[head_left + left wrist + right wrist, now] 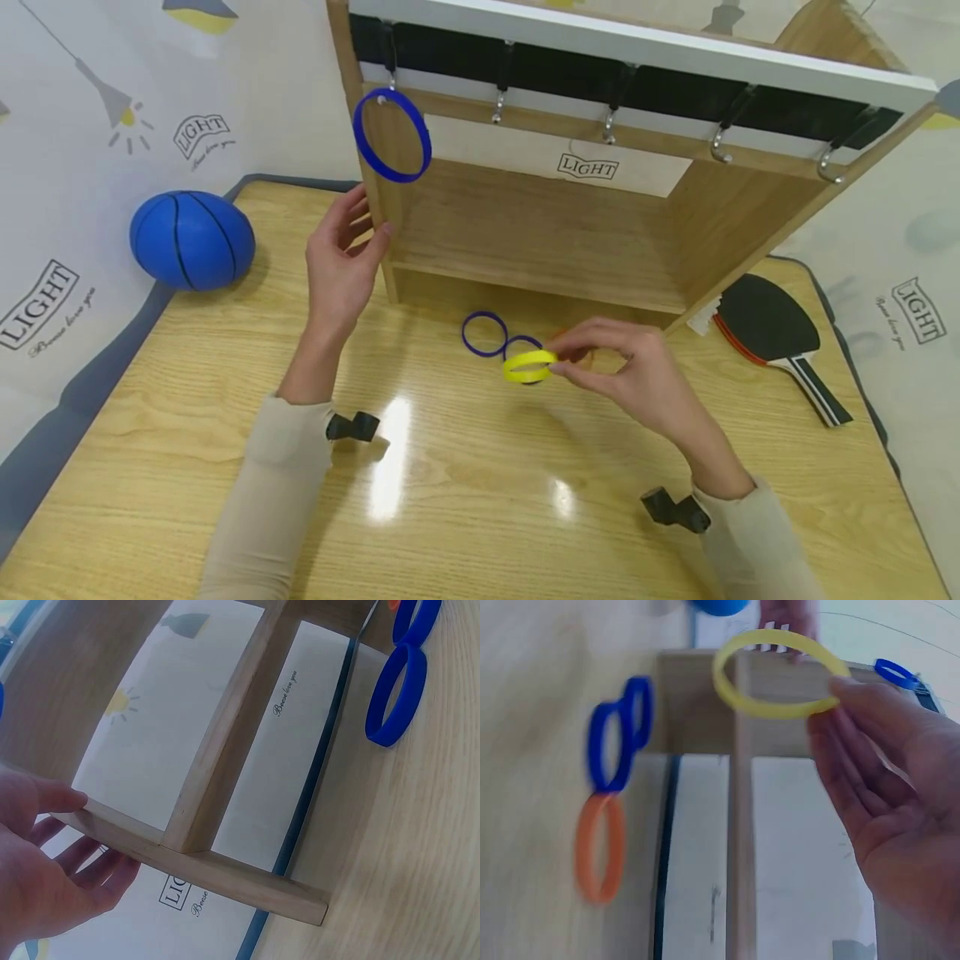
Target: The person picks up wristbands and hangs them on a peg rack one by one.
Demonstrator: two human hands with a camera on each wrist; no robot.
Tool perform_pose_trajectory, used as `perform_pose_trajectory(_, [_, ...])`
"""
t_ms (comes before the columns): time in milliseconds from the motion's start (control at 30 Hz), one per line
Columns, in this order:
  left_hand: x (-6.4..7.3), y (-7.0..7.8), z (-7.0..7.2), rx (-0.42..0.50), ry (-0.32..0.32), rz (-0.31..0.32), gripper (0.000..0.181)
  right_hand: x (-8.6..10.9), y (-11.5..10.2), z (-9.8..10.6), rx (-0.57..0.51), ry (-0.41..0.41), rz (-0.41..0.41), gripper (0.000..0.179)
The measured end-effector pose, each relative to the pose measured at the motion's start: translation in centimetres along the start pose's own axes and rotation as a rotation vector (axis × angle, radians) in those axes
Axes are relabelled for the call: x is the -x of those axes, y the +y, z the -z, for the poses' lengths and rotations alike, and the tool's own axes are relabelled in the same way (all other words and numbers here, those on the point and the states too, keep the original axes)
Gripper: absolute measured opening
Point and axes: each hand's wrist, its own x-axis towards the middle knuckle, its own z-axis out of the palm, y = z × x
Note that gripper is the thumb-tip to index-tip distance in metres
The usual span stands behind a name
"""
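Note:
My left hand (341, 271) grips the left side panel of a small wooden shelf (540, 237), thumb on the front edge and fingers behind it. A yellow ring (780, 711) is pinched at its edge between the thumb and fingers of my right hand (637, 375), held above the table in front of the shelf. From the leftmost hook hangs a blue ring (405, 176). Two more blue rings (596, 742) lie on the table by the shelf's foot, beside an orange ring (585, 847). In the head view, my right fingers mostly hide the orange one.
Several metal hooks (609, 125) line the shelf's top front. At the table's left stands a blue ball (192, 240) with black lines. A table tennis bat (768, 321) lies right of the shelf. Printed cloth (918, 308) surrounds the table (465, 517).

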Motion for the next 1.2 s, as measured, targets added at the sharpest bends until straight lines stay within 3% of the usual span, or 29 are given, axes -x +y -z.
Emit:
perform_pose_trajectory(167, [-0.1,-0.3,-0.1,-0.003,0.000,-0.003,0.043,-3.4,-2.6,0.3,-0.413,0.144,-0.117,0.024])
perform_pose_trajectory(300, [-0.1,-0.3,-0.1,-0.011,0.005,-0.016,0.044,-6.2,-3.7,0.2,-0.664,0.290,-0.197,0.024])
perform_pose_trajectory(533, [0.1,0.0,-0.1,-0.031,0.006,-0.028,0.043,-10.7,-5.3,0.2,-1.028,0.480,-0.161,0.029])
perform_pose_trajectory(833, [0.1,0.2,-0.2,-0.048,0.008,-0.022,0.043,-12.7,-5.3,-0.1,-1.151,0.552,-0.152,0.028])
perform_pose_trajectory(1000, [0.0,0.1,-0.1,-0.046,0.008,-0.023,0.043,-13.0,-4.9,-0.3,-1.160,0.566,-0.150,0.027])
perform_pose_trajectory(1067, [-0.2,-0.8,0.0,-0.042,0.007,-0.032,0.042,-13.1,-4.7,-0.3,-1.155,0.571,-0.148,0.028])
perform_pose_trajectory(1200, [-0.3,-1.0,0.1,-0.040,0.007,-0.036,0.043,-13.1,-4.4,-0.4,-1.139,0.574,-0.149,0.028])
